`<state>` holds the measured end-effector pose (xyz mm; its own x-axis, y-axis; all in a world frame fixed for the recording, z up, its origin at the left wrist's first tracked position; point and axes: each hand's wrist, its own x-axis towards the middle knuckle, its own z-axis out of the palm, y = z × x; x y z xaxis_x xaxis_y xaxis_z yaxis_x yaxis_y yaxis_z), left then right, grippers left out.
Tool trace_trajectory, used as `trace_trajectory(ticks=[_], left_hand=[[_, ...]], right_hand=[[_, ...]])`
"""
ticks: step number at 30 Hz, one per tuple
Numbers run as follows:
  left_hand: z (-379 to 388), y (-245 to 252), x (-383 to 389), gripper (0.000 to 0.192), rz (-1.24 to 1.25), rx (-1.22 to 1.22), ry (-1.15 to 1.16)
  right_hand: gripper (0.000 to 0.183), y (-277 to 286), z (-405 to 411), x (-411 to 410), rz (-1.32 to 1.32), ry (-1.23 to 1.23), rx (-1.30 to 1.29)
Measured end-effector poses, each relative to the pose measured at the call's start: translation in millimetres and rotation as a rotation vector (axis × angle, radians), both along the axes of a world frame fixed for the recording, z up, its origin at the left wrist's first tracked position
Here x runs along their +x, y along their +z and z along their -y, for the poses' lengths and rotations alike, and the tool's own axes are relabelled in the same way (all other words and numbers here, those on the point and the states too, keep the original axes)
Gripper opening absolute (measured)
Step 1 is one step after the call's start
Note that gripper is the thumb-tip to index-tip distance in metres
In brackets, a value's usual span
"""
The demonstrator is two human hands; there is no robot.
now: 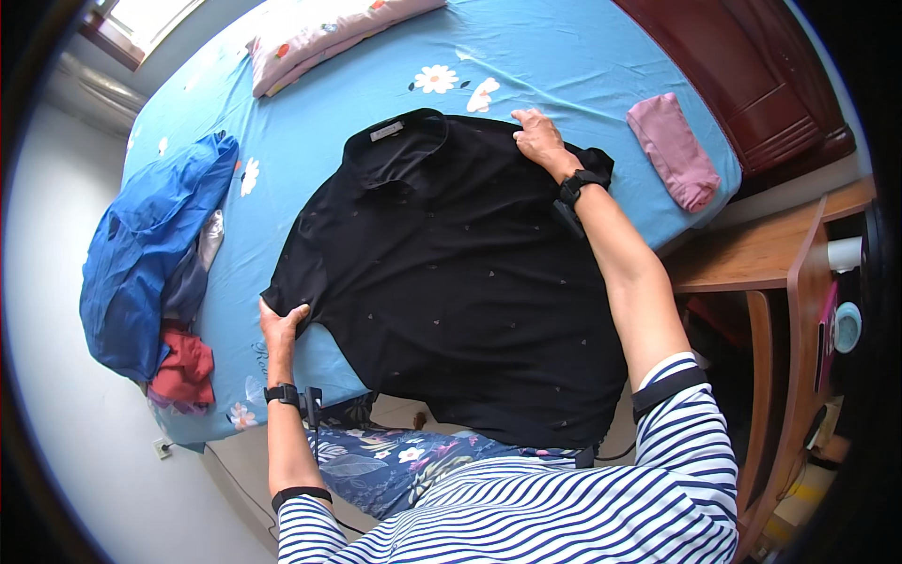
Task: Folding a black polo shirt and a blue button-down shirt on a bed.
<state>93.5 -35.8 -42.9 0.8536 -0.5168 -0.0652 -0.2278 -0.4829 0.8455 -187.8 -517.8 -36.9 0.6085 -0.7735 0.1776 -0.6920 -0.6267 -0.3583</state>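
A black short-sleeved top [458, 282] with a small scattered print lies spread over the bed's near edge, its collar away from me. Its lower part hangs past the mattress toward my body. My left hand [280, 328] pinches the cuff of the left-hand sleeve, thumb on top and fingers partly hidden. At the far right shoulder seam rests my right hand [541, 137], palm down, thumb and forefinger apart at the cloth's edge. The other sleeve [597, 166] lies bunched beyond my right wrist. A pale label [387, 131] shows inside the collar.
The bed has a light blue floral sheet [282, 148]. Blue clothing [155, 240] and a red cloth [184, 366] lie piled at left. A folded pink garment [673, 151] is at right, a pillow [338, 35] at the back. A wooden desk [747, 247] stands close on the right.
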Motion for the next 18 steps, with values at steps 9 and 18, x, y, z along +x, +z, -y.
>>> trace_trajectory(ticks=[9,18], left_hand=[[-9.9,-10.1,6.0,0.06,0.0,0.007,0.023],[-8.2,-14.3,9.0,0.061,0.01,-0.003,0.007]], right_hand=[[0.018,7.9,2.3,28.0,0.238,-0.188,-0.032],[0.026,6.6,8.4,-51.0,0.183,-0.368,-0.179]])
